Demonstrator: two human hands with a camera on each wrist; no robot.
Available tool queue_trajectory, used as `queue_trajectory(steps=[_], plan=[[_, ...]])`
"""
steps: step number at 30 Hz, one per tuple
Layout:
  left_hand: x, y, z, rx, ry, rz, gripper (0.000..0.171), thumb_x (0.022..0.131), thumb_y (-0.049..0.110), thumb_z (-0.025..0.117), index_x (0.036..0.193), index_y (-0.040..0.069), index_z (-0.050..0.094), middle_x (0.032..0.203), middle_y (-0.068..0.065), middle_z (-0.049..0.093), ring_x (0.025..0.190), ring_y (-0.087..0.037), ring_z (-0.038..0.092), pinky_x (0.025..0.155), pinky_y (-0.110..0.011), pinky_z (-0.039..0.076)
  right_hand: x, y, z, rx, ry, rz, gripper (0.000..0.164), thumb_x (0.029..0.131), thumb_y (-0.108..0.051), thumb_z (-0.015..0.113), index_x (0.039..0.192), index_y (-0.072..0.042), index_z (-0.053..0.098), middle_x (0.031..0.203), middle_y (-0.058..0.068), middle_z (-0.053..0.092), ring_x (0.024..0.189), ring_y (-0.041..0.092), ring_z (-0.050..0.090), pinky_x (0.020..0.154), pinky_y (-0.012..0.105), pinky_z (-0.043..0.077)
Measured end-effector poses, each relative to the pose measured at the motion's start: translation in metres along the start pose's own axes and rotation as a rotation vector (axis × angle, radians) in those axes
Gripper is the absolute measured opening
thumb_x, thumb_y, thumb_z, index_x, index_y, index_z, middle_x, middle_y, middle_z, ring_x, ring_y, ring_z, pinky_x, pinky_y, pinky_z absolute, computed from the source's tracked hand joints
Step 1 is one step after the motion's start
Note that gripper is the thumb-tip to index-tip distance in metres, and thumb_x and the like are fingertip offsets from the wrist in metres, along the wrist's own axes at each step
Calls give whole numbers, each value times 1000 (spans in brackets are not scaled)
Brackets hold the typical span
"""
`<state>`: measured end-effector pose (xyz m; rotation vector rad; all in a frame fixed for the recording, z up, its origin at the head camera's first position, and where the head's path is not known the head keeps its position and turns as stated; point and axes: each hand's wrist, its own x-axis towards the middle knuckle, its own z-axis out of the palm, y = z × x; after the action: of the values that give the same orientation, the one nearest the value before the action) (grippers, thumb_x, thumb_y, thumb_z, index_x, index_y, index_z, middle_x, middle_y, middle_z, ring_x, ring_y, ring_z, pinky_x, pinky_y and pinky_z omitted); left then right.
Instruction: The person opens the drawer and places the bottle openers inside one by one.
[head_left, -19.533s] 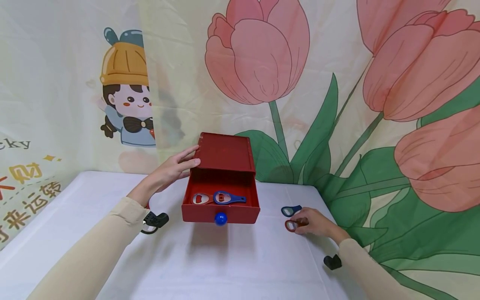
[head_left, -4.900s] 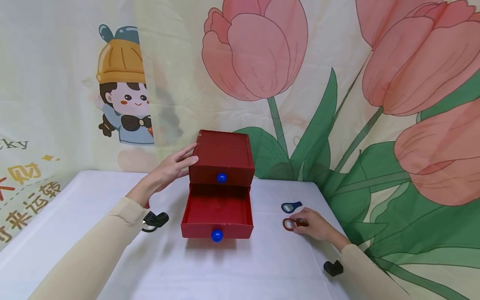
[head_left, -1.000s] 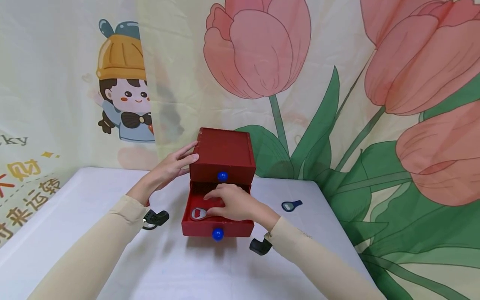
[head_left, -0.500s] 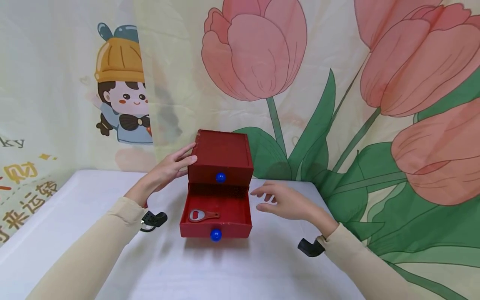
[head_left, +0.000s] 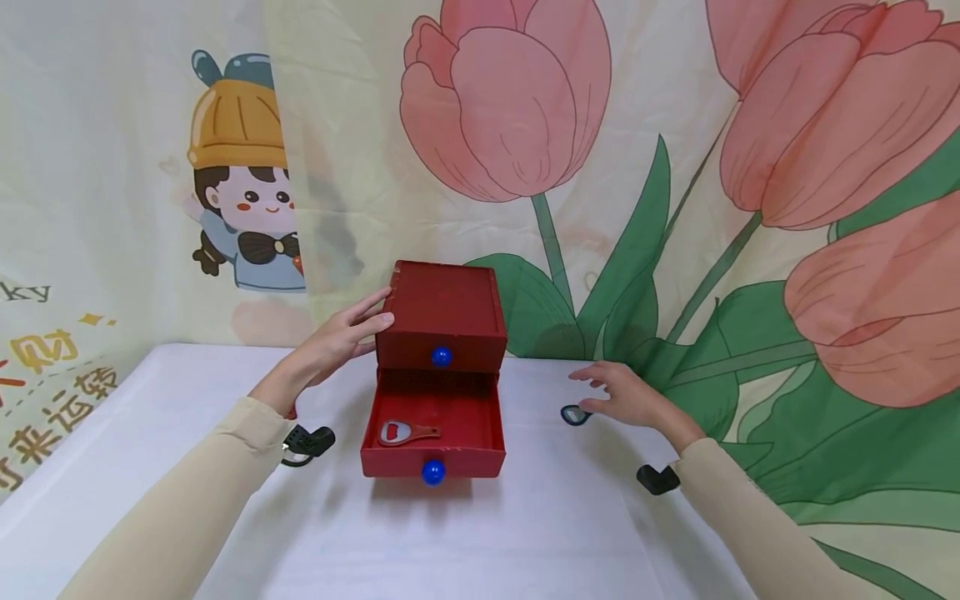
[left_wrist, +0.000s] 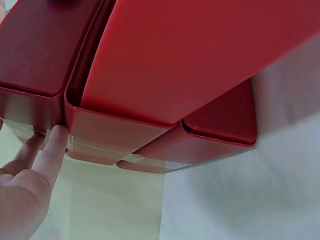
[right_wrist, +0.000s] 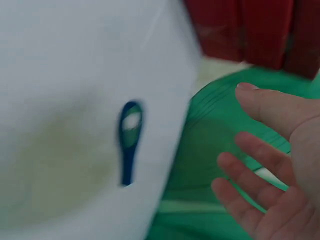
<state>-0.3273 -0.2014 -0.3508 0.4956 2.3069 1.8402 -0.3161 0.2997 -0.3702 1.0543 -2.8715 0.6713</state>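
Note:
A dark red drawer chest (head_left: 446, 300) stands on the table, its upper drawer shut and its lower drawer (head_left: 465, 463) pulled out. In the lower drawer lies a bottle opener (head_left: 420, 432) with a reddish-brown handle and a metal head. My left hand (head_left: 337, 337) rests against the chest's left side, fingers extended; the left wrist view shows its fingertips (left_wrist: 57, 137) on the side wall. My right hand (head_left: 622, 396) holds nothing, with its fingers loosely bent above a blue bottle opener (right_wrist: 128, 155) on the table. In the head view the hand hides that opener's handle.
Blue round knobs (head_left: 433, 472) stick out from the drawer fronts. A white cloth (head_left: 540, 525) covers the table, and a printed tulip curtain (head_left: 525, 108) hangs behind it. Each wrist wears a black camera mount (head_left: 657, 479).
The upper drawer, earlier open with two openers inside, is shut; the lower one is out. My right hand let go of the reddish-brown opener in it and moved right to the blue one.

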Motion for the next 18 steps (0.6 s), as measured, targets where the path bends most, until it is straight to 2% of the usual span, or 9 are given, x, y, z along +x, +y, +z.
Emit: queue_trajectory(steps=[8, 12, 18], plan=[[0, 0, 0, -2, 3, -4, 82, 106, 50, 60, 172, 33, 14, 178, -7, 17, 161, -37, 22, 122, -60, 35, -4, 52, 24, -39, -13, 96, 47, 94, -7, 80, 137, 5, 66, 134, 26, 65, 117, 49, 61, 99, 60, 54], [0, 1, 0, -8, 2, -6, 83, 106, 49, 60, 172, 32, 14, 178, -7, 17, 161, -37, 22, 123, -60, 35, -4, 67, 38, -48, -12, 131, 49, 91, -4, 81, 136, 6, 66, 132, 28, 65, 119, 51, 60, 101, 62, 53], [0, 0, 0, -10, 2, -10, 83, 106, 49, 60, 172, 32, 14, 178, -7, 17, 161, -36, 23, 123, -60, 35, 0, 81, 55, -69, -18, 177, 52, 89, -5, 84, 137, 6, 66, 135, 27, 65, 127, 46, 60, 108, 60, 50]])
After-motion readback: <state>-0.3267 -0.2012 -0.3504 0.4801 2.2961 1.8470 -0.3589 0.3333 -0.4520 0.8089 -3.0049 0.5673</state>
